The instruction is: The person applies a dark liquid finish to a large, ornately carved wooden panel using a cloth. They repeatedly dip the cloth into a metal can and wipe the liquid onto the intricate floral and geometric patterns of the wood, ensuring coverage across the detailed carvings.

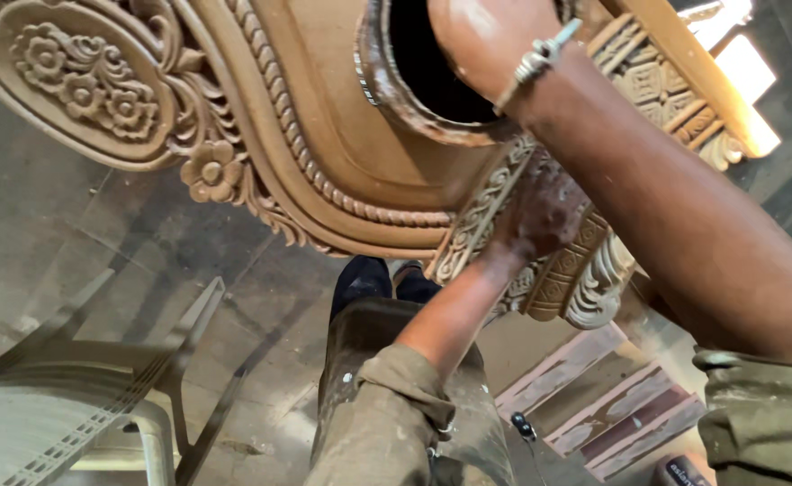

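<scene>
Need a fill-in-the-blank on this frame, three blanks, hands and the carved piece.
1. The left hand presses on the carved wooden panel's ____ edge.
2. The right hand reaches into a round ____.
3. A ____ bracelet circles the right wrist.
Missing words: lower; container; metal

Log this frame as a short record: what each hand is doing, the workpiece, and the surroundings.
left hand: stained left hand pressed on the carved column of the panel
right hand: right hand reaches into the round tin; fingers hidden inside
wrist: metal bracelet on the right arm
workpiece: carved wooden panel with flowers and rope moulding, brown coated
surroundings: plastic chair lower left, wooden pallet lower right, concrete floor
</scene>
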